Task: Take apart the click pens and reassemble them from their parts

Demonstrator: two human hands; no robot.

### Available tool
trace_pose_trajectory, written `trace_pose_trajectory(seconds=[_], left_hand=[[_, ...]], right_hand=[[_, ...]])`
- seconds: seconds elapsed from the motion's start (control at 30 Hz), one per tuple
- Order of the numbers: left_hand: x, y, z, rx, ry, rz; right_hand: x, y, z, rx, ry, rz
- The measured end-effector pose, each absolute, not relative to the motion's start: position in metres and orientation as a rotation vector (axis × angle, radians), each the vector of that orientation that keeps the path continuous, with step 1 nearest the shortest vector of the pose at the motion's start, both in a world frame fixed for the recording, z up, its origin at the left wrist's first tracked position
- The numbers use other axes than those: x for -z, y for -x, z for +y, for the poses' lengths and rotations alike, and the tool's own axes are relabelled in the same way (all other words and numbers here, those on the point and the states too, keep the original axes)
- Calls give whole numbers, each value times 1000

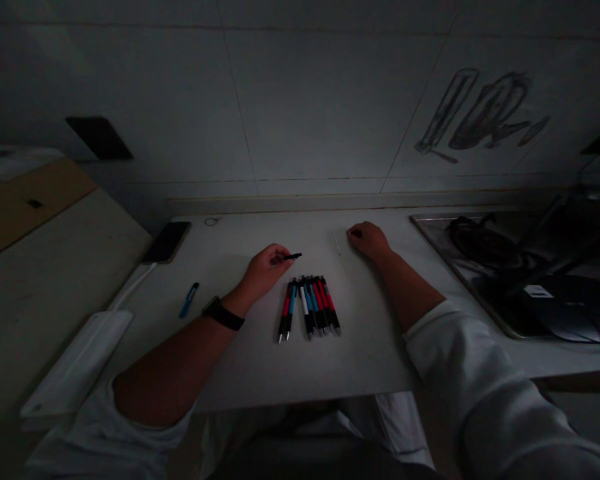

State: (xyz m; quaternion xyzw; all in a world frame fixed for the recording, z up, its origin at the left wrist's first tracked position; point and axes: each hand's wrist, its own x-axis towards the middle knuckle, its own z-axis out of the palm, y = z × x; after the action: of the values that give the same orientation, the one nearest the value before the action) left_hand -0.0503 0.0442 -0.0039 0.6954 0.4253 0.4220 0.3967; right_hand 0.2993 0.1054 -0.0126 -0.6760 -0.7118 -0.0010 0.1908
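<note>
My left hand (266, 268) is closed around a thin dark pen part (293, 256) whose tip sticks out to the right. Just below it several red, blue and white pens (310, 308) lie side by side in a row on the white table (260, 360). My right hand (367, 239) rests on the table farther back, fingers curled together on something small and dark that I cannot make out. A thin pale refill (336, 242) lies just left of that hand. A black watch sits on my left wrist.
A lone blue pen (189, 299) lies at the left, with a dark phone (167, 241) behind it. A white flat object (80, 363) lies along the table's left edge. At the right a tray (480, 293) holds dark cables and devices. A wall stands behind.
</note>
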Motion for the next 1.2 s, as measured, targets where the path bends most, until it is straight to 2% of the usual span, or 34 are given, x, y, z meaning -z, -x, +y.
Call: trace_pose_trajectory(seconds=[0.83, 1.07, 1.2], left_hand=[[1, 51, 43, -1070, -1768, 1081], [2, 51, 44, -1082, -1755, 1077], [3, 51, 44, -1082, -1745, 1087]], right_hand=[[8, -302, 97, 71, 1864, -2103], [-6, -294, 86, 116, 1753, -1940], [-10, -274, 75, 72, 1625, -2204]])
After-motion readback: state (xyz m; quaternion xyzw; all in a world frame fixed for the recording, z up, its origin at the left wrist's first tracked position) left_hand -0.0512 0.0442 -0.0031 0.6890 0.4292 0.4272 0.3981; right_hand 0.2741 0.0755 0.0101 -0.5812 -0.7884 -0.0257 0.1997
